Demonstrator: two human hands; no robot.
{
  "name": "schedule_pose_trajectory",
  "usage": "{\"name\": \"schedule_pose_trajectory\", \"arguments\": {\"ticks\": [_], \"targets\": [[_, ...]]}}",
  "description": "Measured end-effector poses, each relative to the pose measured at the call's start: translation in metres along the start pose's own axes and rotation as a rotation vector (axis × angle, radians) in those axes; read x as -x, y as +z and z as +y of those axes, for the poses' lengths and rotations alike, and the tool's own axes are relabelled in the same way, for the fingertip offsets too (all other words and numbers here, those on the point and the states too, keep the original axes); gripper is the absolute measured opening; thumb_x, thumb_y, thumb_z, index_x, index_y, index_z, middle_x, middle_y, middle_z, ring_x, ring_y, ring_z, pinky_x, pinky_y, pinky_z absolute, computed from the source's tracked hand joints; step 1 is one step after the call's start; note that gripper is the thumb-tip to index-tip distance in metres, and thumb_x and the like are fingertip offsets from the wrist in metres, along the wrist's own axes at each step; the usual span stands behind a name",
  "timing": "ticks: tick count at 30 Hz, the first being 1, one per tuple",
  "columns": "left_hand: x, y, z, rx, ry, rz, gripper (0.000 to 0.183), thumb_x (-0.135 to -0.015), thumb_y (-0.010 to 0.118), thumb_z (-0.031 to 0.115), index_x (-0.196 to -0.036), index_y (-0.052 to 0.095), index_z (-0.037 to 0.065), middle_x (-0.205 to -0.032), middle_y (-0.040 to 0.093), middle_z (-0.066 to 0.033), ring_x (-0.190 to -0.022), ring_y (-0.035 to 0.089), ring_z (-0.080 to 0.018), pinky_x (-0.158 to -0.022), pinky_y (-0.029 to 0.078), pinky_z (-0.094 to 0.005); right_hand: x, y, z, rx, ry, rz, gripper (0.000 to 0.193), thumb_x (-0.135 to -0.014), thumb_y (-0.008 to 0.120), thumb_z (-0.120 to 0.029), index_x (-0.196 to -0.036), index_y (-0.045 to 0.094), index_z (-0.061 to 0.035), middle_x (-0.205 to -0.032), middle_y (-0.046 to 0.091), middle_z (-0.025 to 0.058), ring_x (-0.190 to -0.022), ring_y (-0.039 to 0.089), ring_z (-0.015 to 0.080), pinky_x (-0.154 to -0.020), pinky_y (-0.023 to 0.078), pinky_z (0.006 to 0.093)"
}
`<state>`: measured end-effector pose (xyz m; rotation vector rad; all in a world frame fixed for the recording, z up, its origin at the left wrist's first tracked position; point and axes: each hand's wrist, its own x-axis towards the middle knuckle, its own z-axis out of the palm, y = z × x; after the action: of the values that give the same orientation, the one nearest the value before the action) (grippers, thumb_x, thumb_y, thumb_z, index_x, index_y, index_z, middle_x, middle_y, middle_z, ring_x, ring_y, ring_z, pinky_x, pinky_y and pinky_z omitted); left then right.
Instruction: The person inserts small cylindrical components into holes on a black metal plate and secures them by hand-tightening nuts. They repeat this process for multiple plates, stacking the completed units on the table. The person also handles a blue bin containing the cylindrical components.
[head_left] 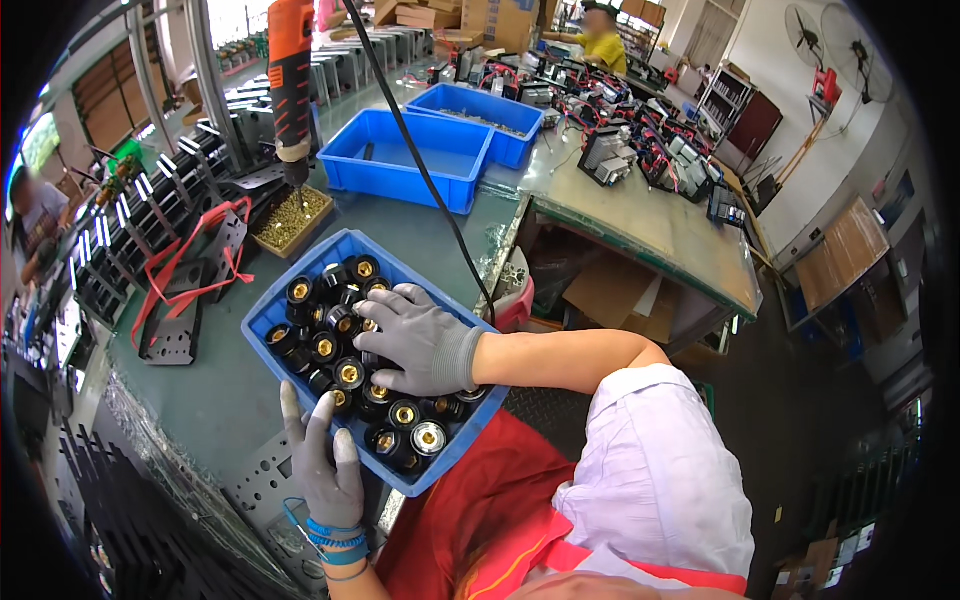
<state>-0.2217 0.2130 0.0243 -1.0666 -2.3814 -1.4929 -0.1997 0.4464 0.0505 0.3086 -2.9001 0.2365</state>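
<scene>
A blue plastic bin [375,250] is full of round black parts with brass-coloured centres [349,374]; one near the corner closest to me has a silver face [428,438]. My right hand [418,338], in a grey glove, lies over the parts with its fingers spread, and I see nothing gripped in it. At the bin's left near edge is my left hand [325,465], gloved too, its fingers pointing up and apart, with nothing in them. A blue coiled band [335,535] circles that wrist. Under the left hand lies a flat metal plate with holes [268,482].
An orange and black power screwdriver [291,80] hangs over a small box of brass-coloured pieces [293,222]. Behind stand blue trays [400,180]. A black cable [415,150] crosses the view. Red straps [165,265] lie on metal brackets at left. A person in yellow [605,50] is far back.
</scene>
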Motion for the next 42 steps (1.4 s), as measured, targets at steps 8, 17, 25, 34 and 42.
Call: {"name": "schedule_pose_trajectory", "arguments": {"ticks": [8, 17, 25, 34, 42], "targets": [[-0.0013, 0.0007, 0.0034, 0.004, 0.000, 0.000, 0.044, -0.097, 0.047, 0.025, -0.127, 0.058, -0.006, -0.150, 0.032, -0.0350, -0.134, 0.044, -0.0453, -0.105, 0.040, -0.0448, 0.0015, 0.0011, 0.0024, 0.002, -0.005, 0.020, 0.048, -0.082, 0.067, -0.039, -0.120, 0.063, -0.0095, -0.139, 0.046, 0.0199, -0.137, 0.037, 0.0386, -0.114, 0.023, 0.0511], [-0.0009, 0.0002, 0.0027, -0.017, 0.007, 0.001, 0.046, -0.098, 0.047, 0.028, -0.127, 0.058, -0.006, -0.150, 0.032, -0.0348, -0.133, 0.045, -0.0447, -0.105, 0.040, -0.0445, 0.0019, 0.0017, 0.0021, 0.007, -0.005, 0.020, 0.048, -0.083, 0.067, -0.039, -0.120, 0.063, -0.0097, -0.139, 0.046, 0.0202, -0.137, 0.038, 0.0385, -0.114, 0.024, 0.0514], [-0.0010, 0.0006, 0.0027, 0.003, 0.006, 0.009, 0.047, -0.099, 0.046, 0.031, -0.127, 0.058, -0.005, -0.150, 0.033, -0.0345, -0.133, 0.045, -0.0448, -0.104, 0.041, -0.0442, 0.0016, -0.0011, 0.0022, -0.021, -0.003, -0.004, 0.049, -0.083, 0.065, -0.040, -0.121, 0.063, -0.0092, -0.142, 0.044, 0.0229, -0.139, 0.036, 0.0391, -0.115, 0.021, 0.0519], [-0.0013, -0.0003, 0.0039, 0.000, 0.008, 0.003, 0.045, -0.097, 0.048, 0.026, -0.127, 0.058, -0.006, -0.150, 0.033, -0.0347, -0.134, 0.044, -0.0449, -0.106, 0.040, -0.0441, 0.0023, 0.0013, 0.0031, 0.001, -0.008, 0.015, 0.049, -0.084, 0.066, -0.040, -0.122, 0.062, -0.0096, -0.140, 0.046, 0.0196, -0.138, 0.037, 0.0387, -0.115, 0.024, 0.0517], [0.0002, -0.0005, 0.0056, 0.031, -0.046, -0.017, 0.045, -0.096, 0.045, 0.025, -0.128, 0.057, -0.005, -0.153, 0.032, -0.0278, -0.139, 0.037, -0.0391, -0.114, 0.029, -0.0434, 0.0015, 0.0009, 0.0021, -0.001, 0.000, 0.006, 0.049, -0.083, 0.066, -0.040, -0.122, 0.062, -0.0101, -0.140, 0.045, 0.0193, -0.138, 0.037, 0.0385, -0.115, 0.024, 0.0515]]}}
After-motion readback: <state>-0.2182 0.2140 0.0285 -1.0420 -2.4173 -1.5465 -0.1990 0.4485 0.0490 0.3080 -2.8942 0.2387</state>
